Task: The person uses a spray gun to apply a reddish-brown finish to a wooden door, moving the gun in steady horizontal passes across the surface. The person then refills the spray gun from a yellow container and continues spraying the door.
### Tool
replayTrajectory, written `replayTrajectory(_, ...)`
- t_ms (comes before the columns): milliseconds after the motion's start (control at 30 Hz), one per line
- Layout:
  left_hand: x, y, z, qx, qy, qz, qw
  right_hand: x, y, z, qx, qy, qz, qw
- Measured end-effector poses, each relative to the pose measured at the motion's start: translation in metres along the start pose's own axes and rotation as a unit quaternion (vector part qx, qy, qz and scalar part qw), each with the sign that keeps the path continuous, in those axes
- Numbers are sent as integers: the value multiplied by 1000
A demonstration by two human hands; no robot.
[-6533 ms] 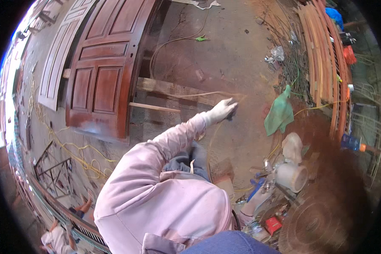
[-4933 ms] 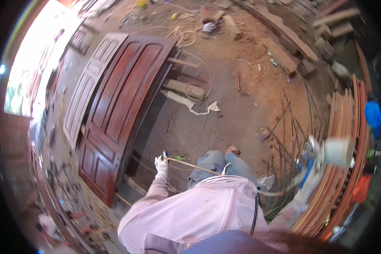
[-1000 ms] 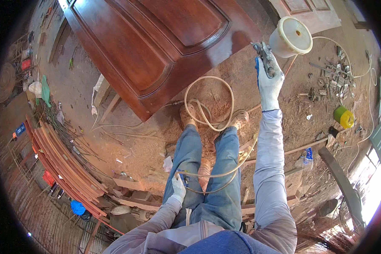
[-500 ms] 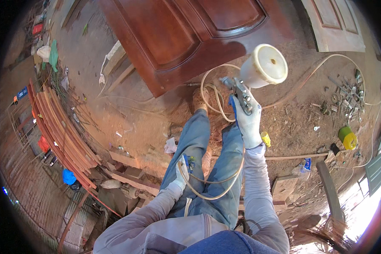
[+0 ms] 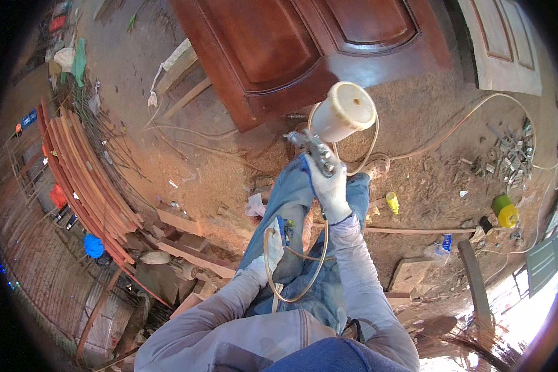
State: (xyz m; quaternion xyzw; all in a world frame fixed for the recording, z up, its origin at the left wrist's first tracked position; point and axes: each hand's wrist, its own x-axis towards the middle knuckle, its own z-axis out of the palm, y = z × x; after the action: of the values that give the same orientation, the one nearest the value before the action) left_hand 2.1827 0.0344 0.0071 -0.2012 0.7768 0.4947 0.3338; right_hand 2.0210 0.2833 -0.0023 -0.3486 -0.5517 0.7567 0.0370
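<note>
In my right hand (image 5: 330, 186), gloved in white and blue, is a metal spray gun (image 5: 319, 150) with a whitish, lidded paint cup (image 5: 344, 111) on top. The gun is in front of the lower edge of a glossy red-brown panelled door (image 5: 260, 56), apart from it. My left hand (image 5: 273, 247), gloved too, is low by my left thigh, its fingers closed around a loop of pale air hose (image 5: 305, 296). Part of that grip is hidden. The hose hangs across my lap and rises toward my right wrist.
Wooden supports (image 5: 178, 68) lie beside the door. A paler door (image 5: 508, 68) stands far right. Hose (image 5: 452, 137) trails over the dirt floor by scattered metal scraps (image 5: 514, 149) and a yellow-green container (image 5: 506, 211). Curved reddish boards (image 5: 90, 180) are stacked left; timber pieces (image 5: 195, 254) lie near my legs.
My right hand has moved left and slightly down with the spray gun. My right foot has come into view farther right. The door appears shifted right and up as the view moved.
</note>
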Motion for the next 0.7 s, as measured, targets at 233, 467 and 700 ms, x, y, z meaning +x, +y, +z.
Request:
replayTrajectory(233, 26, 36, 6, -135, 47, -230, 963, 13, -55, -60, -176, 228, -51, 956)
replayTrajectory(467, 23, -28, 12, 142, 13, -43, 989, -41, -25, -63, -262, 106, -141, 949)
replayTrajectory(700, 13, 21, 28, 260, -56, -106, 958, -57, -13, -62, -133, -5, 53, 990)
